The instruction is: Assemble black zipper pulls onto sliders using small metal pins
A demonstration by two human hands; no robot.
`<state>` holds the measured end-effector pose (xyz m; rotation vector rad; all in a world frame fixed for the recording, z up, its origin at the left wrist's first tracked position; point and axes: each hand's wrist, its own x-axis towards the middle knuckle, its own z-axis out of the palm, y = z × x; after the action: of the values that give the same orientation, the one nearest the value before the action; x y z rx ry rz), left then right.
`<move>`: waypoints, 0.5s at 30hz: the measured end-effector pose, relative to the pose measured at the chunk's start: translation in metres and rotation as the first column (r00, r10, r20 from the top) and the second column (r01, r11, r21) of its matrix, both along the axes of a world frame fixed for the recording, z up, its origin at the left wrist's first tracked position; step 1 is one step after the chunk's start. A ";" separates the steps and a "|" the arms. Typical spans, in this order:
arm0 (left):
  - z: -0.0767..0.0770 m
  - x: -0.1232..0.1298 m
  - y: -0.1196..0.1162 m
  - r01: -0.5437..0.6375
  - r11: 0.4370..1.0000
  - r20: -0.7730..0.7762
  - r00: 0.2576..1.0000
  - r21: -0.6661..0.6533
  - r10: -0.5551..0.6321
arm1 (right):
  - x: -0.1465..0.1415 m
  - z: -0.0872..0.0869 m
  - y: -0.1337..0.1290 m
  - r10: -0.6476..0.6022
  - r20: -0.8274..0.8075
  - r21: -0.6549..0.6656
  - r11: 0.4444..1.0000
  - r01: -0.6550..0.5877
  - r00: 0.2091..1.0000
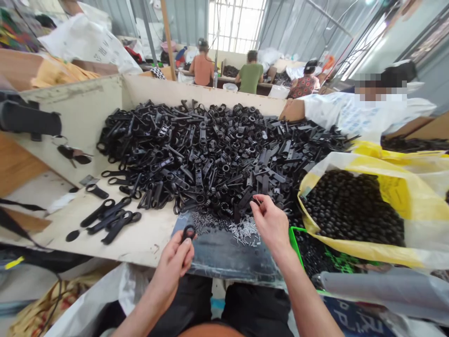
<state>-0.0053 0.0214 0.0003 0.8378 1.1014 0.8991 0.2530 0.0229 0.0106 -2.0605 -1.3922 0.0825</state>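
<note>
Black ring-ended part [188, 231] gripped in my left fingers [185, 240]; my right fingers [257, 202] pinch a small dark piece beside the heap [210, 154].

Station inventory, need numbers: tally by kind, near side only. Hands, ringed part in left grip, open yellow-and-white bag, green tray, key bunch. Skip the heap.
Hands (left hand, right hand): 2
Black ringed part in left grip: 1
Open yellow-and-white bag: 1
Green tray: 1
Key bunch: 1
Total: 6
</note>
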 end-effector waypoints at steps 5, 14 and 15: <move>-0.003 0.009 0.005 -0.030 0.994 0.142 0.989 -0.105 0.045 | -0.014 0.005 0.018 0.088 0.240 -0.152 0.987 -0.052 0.967; 0.004 0.001 0.008 -0.003 0.993 0.229 0.973 -0.120 0.031 | -0.011 -0.003 0.002 0.141 -0.368 0.023 0.989 -0.143 0.919; 0.005 0.000 0.008 -0.013 0.992 0.258 0.965 -0.129 0.046 | -0.019 -0.001 -0.005 0.153 -0.578 0.048 0.987 -0.154 0.801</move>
<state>-0.0052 0.0289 0.0054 0.5807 0.9312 0.9258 0.2337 0.0179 0.0094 -1.7011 -1.1520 0.7253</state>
